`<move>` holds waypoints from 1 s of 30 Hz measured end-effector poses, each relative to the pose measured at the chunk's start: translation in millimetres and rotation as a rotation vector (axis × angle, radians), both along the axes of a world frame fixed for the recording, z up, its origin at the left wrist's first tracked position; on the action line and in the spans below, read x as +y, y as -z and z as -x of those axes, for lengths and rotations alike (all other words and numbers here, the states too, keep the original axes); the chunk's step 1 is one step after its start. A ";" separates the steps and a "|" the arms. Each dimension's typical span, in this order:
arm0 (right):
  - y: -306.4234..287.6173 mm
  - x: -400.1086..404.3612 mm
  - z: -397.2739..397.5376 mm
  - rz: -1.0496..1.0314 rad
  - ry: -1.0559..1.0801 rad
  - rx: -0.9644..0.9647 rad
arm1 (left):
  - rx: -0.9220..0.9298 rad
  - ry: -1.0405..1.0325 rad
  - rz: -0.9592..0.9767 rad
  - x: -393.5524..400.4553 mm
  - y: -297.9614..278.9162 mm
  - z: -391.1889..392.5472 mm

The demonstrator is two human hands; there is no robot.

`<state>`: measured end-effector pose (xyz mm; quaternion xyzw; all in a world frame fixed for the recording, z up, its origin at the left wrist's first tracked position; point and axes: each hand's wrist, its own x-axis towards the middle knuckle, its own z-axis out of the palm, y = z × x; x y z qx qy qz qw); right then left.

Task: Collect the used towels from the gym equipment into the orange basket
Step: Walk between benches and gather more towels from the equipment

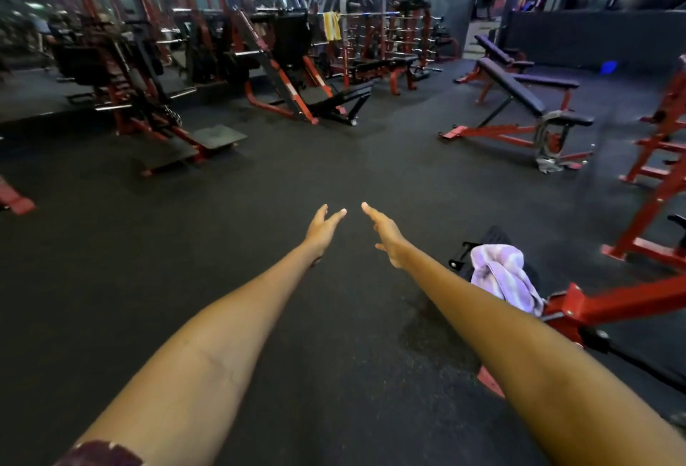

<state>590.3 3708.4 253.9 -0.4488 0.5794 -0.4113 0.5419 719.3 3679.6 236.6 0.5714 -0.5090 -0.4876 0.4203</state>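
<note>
Both my arms stretch forward over the dark floor. My left hand (323,228) and my right hand (386,233) have straight fingers and hold nothing, their fingertips close together. A purple striped towel (501,280) lies draped over a low red and black machine just right of my right forearm. A yellow towel (331,26) hangs on a bar at the far rack. A grey cloth (548,164) lies on the floor at the foot of an incline bench. No orange basket is in view.
Red-framed machines (282,68) line the far left and middle. Two incline benches (519,94) stand at the right. A red frame (660,176) rises at the right edge. Black rubber floor (297,176) spreads between them.
</note>
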 end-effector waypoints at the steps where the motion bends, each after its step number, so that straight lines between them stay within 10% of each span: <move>1: -3.7 -20.7 3.8 -0.002 -0.012 0.001 | -0.004 -0.008 -0.004 -17.7 -5.1 2.1; 30: 17.3 -641.2 25.5 -0.067 -0.057 0.046 | -0.029 -0.069 -0.088 -621.5 3.7 20.0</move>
